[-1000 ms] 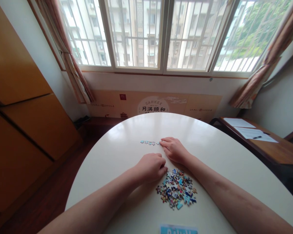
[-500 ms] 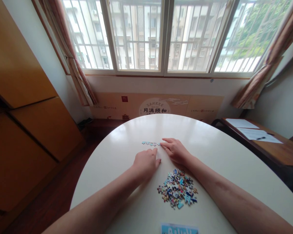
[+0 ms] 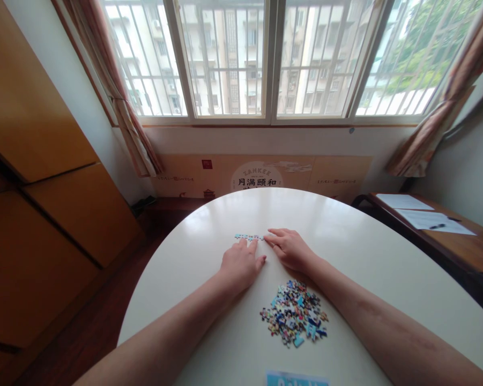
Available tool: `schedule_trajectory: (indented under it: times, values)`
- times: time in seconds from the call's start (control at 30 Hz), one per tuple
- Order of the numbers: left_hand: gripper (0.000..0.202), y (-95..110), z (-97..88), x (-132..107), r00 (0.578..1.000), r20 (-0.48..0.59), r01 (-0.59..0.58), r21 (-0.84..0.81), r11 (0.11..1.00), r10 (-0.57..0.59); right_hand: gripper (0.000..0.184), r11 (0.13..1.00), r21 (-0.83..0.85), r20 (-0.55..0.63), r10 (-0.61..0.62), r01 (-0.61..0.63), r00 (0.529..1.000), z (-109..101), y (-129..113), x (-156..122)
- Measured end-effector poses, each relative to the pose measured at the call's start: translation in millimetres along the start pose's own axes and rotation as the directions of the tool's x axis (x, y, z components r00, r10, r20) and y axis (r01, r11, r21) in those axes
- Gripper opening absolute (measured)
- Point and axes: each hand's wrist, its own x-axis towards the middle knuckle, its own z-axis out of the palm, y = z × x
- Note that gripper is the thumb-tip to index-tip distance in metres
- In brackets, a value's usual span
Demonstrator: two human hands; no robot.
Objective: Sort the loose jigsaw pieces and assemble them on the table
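A short row of joined jigsaw puzzle pieces (image 3: 244, 236), mostly light blue, lies flat on the white round table (image 3: 329, 225). My left hand (image 3: 241, 262) rests just on the near side of the row, its fingers stretched out and the fingertips at the row's lower edge. From the right, my right hand (image 3: 289, 249) reaches to the row's right end, a fingertip touching the end piece; its fingers are apart. Nearer to me is a loose heap of many-coloured puzzle pieces (image 3: 293, 313), between my forearms.
A light-blue printed card or box (image 3: 297, 379) shows at the bottom edge, cut off by the frame. On the right stands a wooden desk (image 3: 480, 249) with paper sheets (image 3: 434, 221) and a pen. A cabinet (image 3: 60, 225) is at the left. Beyond the table is a barred window (image 3: 229, 59).
My left hand's fingers have reached forward and spread against the row. The gap before its right end piece looks smaller. My right hand stays nearly where it was.
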Motion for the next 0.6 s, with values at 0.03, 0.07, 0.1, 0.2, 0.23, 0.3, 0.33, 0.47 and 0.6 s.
schedule_trajectory:
  times: [0.03, 0.07, 0.1, 0.2, 0.23, 0.3, 0.33, 0.47, 0.6]
  values:
    - [0.058, 0.0, 0.6, 0.4, 1.0, -0.003, 0.0, 0.002, 1.0, 0.0, 0.038, 1.0, -0.002, 0.003, 0.001, -0.001, 1.0, 0.1, 0.0, 0.1]
    - [0.058, 0.0, 1.1, 0.7, 1.0, -0.007, 0.001, 0.004, 1.0, -0.001, 0.039, 1.0, -0.003, 0.004, 0.003, -0.003, 1.0, 0.3, 0.1, 0.3]
    - [0.059, 0.1, 1.5, 1.0, 1.0, -0.012, 0.001, 0.004, 1.0, -0.001, 0.039, 1.0, -0.003, 0.005, 0.005, -0.005, 1.0, 0.6, 0.3, 0.4]
    - [0.058, 0.5, 1.7, 1.3, 1.0, -0.018, 0.004, 0.003, 1.0, -0.004, 0.04, 1.0, -0.003, 0.004, 0.009, -0.009, 1.0, 1.1, 0.5, 0.6]
    - [0.058, 0.7, 1.6, 1.3, 1.0, -0.016, 0.007, 0.002, 1.0, -0.007, 0.04, 1.0, -0.003, 0.005, 0.008, -0.008, 1.0, 1.1, 0.5, 0.6]
    - [0.058, 1.0, 1.6, 1.1, 1.0, -0.013, 0.01, 0.003, 1.0, -0.01, 0.04, 1.0, -0.003, 0.006, 0.006, -0.006, 1.0, 0.6, 0.0, 0.7]
    - [0.057, 1.1, 1.9, 1.2, 1.0, -0.013, 0.011, 0.003, 1.0, -0.011, 0.04, 1.0, -0.003, 0.005, 0.003, -0.003, 1.0, 0.1, -0.4, 0.7]
    - [0.058, 0.7, 4.1, 1.8, 1.0, -0.018, 0.014, 0.0, 1.0, -0.014, 0.039, 1.0, -0.003, 0.002, -0.01, 0.01, 1.0, -2.3, -2.6, 0.8]
    - [0.058, 0.5, 4.0, 1.9, 1.0, -0.021, 0.012, -0.008, 1.0, -0.013, 0.036, 1.0, 0.004, -0.007, -0.011, 0.011, 1.0, -3.5, -3.4, 0.2]
